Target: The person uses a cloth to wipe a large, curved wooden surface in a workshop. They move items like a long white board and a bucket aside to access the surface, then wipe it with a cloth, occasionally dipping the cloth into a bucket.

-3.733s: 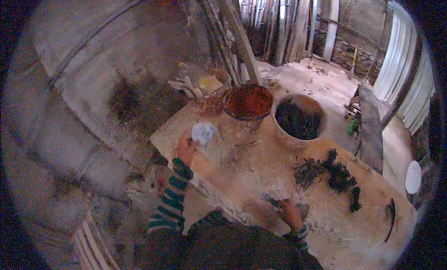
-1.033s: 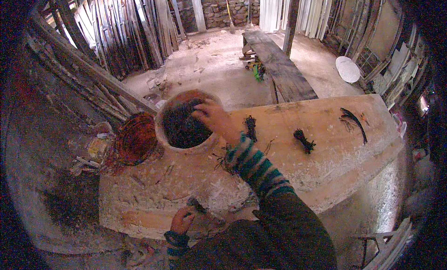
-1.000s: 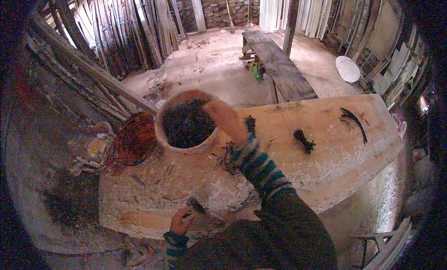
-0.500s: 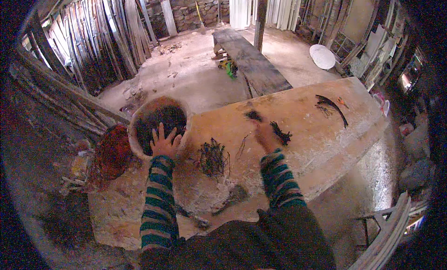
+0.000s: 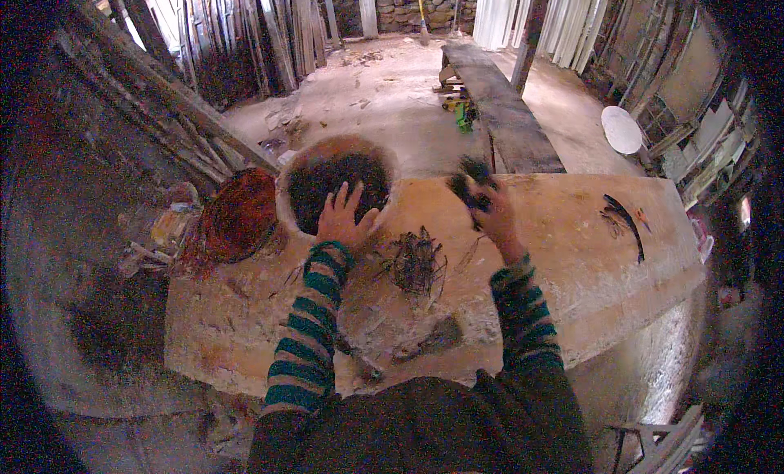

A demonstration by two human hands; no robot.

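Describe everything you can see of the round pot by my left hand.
The pot is round and wide-mouthed, with a brownish, dusty wall that looks like fired clay. It stands mouth up on the table, at the far edge, just right of the reddish vessel. Its inside looks dark; what fills it is too blurred to tell. The left hand lies over its near rim, fingers spread across the opening, apparently touching it.

Dark bench (image 5: pixel 505 106) on pale floor (image 5: pixel 384 94), stone wall (image 5: pixel 398 18) beyond
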